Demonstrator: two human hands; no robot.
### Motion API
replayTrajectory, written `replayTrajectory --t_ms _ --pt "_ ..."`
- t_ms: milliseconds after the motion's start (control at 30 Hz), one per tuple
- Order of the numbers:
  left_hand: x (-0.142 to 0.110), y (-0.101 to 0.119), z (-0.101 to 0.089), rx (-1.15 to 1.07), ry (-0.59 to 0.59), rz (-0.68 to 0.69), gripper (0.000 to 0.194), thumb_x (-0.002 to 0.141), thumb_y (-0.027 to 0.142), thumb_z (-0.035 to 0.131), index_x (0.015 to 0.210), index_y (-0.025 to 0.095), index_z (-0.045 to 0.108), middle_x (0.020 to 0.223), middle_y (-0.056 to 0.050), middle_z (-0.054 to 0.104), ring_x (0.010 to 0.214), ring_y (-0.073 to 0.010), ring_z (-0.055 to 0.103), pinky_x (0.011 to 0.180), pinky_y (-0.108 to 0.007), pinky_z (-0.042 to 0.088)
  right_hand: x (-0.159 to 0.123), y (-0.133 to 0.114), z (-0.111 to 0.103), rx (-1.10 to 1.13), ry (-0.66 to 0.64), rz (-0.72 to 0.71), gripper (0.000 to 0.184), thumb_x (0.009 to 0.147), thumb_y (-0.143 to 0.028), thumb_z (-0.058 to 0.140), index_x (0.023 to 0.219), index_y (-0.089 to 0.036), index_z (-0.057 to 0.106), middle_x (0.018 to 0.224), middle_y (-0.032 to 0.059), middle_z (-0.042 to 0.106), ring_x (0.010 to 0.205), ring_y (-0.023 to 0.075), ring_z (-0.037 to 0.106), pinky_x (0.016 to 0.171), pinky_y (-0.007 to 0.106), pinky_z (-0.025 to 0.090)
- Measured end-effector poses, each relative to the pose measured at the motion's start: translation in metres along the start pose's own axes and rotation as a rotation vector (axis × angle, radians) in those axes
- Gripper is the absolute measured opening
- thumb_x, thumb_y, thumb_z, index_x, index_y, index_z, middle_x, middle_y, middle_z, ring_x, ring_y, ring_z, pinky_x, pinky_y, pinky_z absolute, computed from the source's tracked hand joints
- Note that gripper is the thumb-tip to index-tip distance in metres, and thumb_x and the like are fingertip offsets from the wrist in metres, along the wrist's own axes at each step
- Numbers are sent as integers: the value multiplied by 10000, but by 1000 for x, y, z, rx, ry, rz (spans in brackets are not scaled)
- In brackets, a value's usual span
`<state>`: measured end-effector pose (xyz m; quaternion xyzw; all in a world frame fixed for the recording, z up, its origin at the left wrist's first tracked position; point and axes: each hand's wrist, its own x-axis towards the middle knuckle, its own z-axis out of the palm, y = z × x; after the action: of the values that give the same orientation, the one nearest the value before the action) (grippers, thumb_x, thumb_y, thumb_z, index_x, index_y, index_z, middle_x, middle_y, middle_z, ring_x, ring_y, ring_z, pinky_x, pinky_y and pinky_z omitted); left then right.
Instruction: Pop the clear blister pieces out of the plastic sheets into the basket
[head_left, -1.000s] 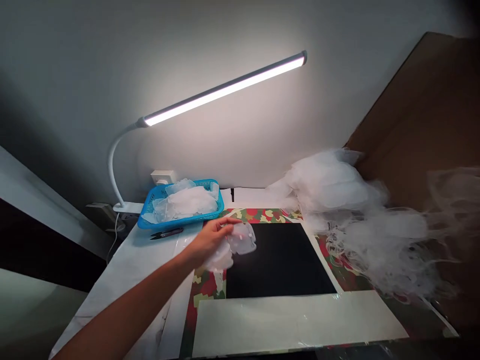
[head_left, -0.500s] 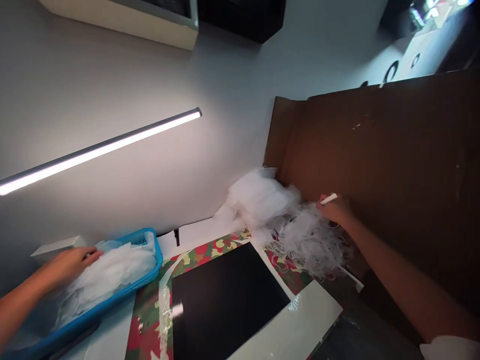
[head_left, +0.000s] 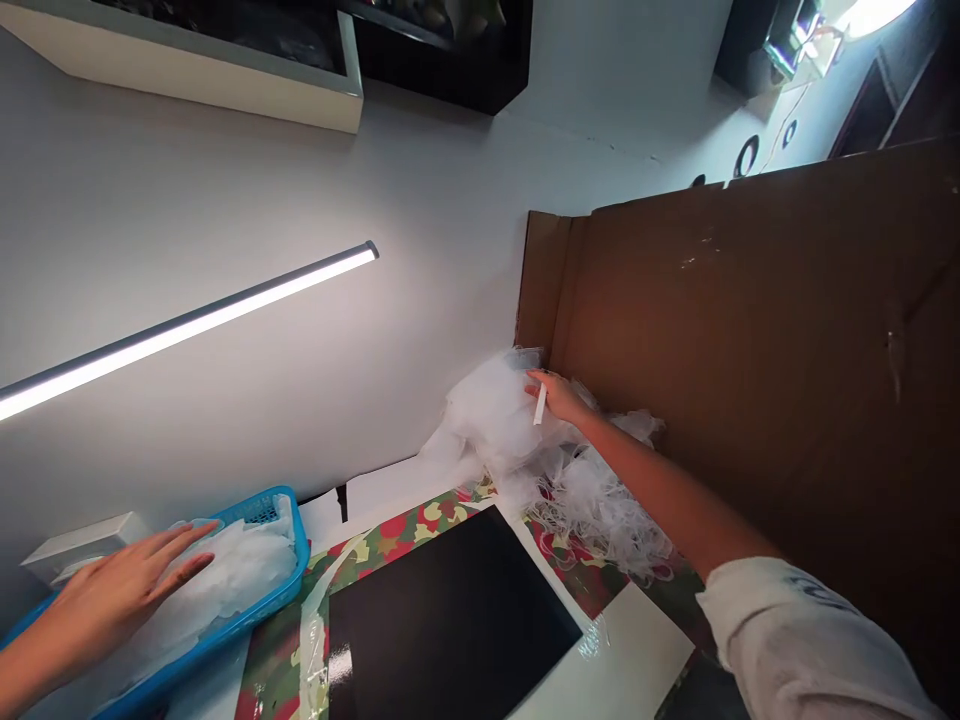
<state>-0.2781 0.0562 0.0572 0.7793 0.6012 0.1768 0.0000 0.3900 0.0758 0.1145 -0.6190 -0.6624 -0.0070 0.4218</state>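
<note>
My left hand (head_left: 124,590) lies flat with fingers stretched out on the pile of clear plastic pieces (head_left: 217,580) inside a blue basket (head_left: 294,560) at the lower left. My right hand (head_left: 556,396) reaches far back to a heap of white translucent plastic (head_left: 495,410) by the cardboard wall. Its fingers are closed on a small white stick (head_left: 539,404). A tangle of thin white trimmings (head_left: 607,510) lies under my right forearm.
A black mat (head_left: 442,620) lies on a camouflage-patterned sheet (head_left: 390,525) in front of me, with a white sheet (head_left: 622,665) at its near edge. A lit bar lamp (head_left: 187,322) hangs over the left. A tall cardboard panel (head_left: 750,340) walls off the right.
My left hand carried plastic pieces from over the mat into the basket and now rests flat on the pile. My right hand moved from the trimmings left to the white heap, stick in its fingers.
</note>
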Motion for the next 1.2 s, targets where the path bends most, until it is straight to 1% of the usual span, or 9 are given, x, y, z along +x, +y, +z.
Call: replayTrajectory --t_ms 167,267,367,533,633,833,933,1033,1200 --pt "-4 70 -25 122 19 202 410 878 646 448 1203 456 611 1256 54 659 1134 -275 617 960 -487 441 24 11 18 104 28 36 131 700 -299 708 760 -189 668 1115 105 723 991 287 686 864 412 533" --pt "-9 120 -30 116 21 335 407 915 594 440 1216 395 630 1277 0 644 1131 -280 611 958 -475 451 27 15 19 178 64 48 153 692 -307 689 671 -188 594 1117 104 722 945 255 697 799 367 551" --pt "-9 160 -32 68 -19 433 443 932 573 424 1225 324 645 1268 -61 639 1117 -283 609 939 -442 472 30 15 7 229 99 57 190 696 -311 672 641 -189 537 1149 111 711 950 246 694 772 340 549" --pt "-2 212 -31 5 -109 550 382 976 484 385 1204 303 634 1258 -48 622 1099 -238 605 936 -396 478 46 11 -29 228 119 43 213 814 -387 566 718 -197 549 1139 97 714 967 231 675 824 358 521" --pt "5 238 -23 1 -130 627 357 981 429 400 1215 279 623 1255 -61 617 1095 -237 604 933 -391 471 50 8 -37 180 33 10 177 768 -370 651 749 -198 612 1120 79 720 963 237 670 850 361 501" --pt "29 282 2 43 -133 763 293 957 309 471 1198 242 626 1238 -89 625 1083 -239 615 929 -390 444 36 1 -12 41 -116 -23 85 666 -224 734 690 -187 662 857 81 743 881 268 662 779 347 484" --pt "39 301 4 43 -143 786 284 948 284 487 1189 235 628 1224 -87 633 1081 -234 619 918 -375 444 32 -1 -7 -16 -88 -37 97 699 -214 678 629 -183 619 740 80 713 879 275 639 757 342 469" --pt "50 316 1 43 -156 795 288 945 286 486 1184 224 633 1201 -88 642 1092 -246 614 917 -383 443 32 -2 -11 -38 -36 -61 68 741 -233 612 708 -179 637 769 76 704 898 258 629 767 327 458" --pt "78 334 0 -105 -183 742 309 900 296 518 1167 210 646 1182 -112 642 1073 -276 618 947 -410 443 33 1 -22 -14 11 -88 193 792 -253 523 850 -167 686 807 69 697 837 219 649 770 317 462"
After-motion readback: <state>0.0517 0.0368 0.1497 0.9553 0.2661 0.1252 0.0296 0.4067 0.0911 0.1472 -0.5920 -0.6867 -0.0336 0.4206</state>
